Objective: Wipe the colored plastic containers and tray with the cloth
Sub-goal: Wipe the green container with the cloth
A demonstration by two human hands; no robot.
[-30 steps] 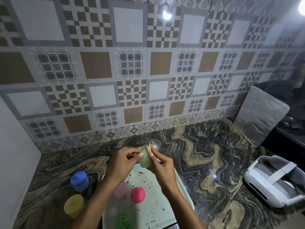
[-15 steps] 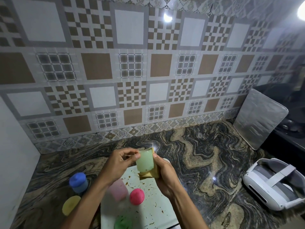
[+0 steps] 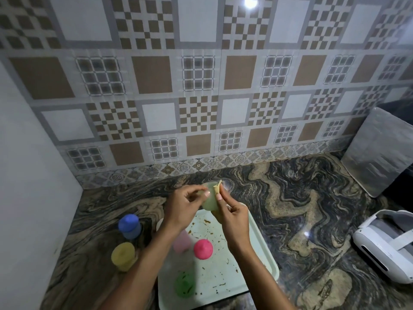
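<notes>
Above the far end of the pale tray [image 3: 259, 245] I hold a pale green container [image 3: 210, 201] tilted. My left hand [image 3: 183, 206] grips its rim and side. My right hand [image 3: 232, 217] pinches a yellow cloth [image 3: 217, 189] against the rim, and more cloth hangs under the palm. The tray bottom is speckled with brown crumbs. On it stand a dark pink container [image 3: 203, 248], a light pink one [image 3: 182, 240] partly behind my left forearm, and a green one [image 3: 185, 284]. A blue container [image 3: 129, 223] and a yellow container [image 3: 123, 255] stand on the counter left of the tray.
The swirled dark marble counter [image 3: 297, 215] meets a tiled wall at the back and a plain white wall [image 3: 26, 186] on the left. A white headset [image 3: 386, 245] lies at the right. A grey slab [image 3: 380, 151] leans against the far right corner.
The green container has turned in my hands. The cloth has shifted from under its side up to the rim, pinched by my right fingers.
</notes>
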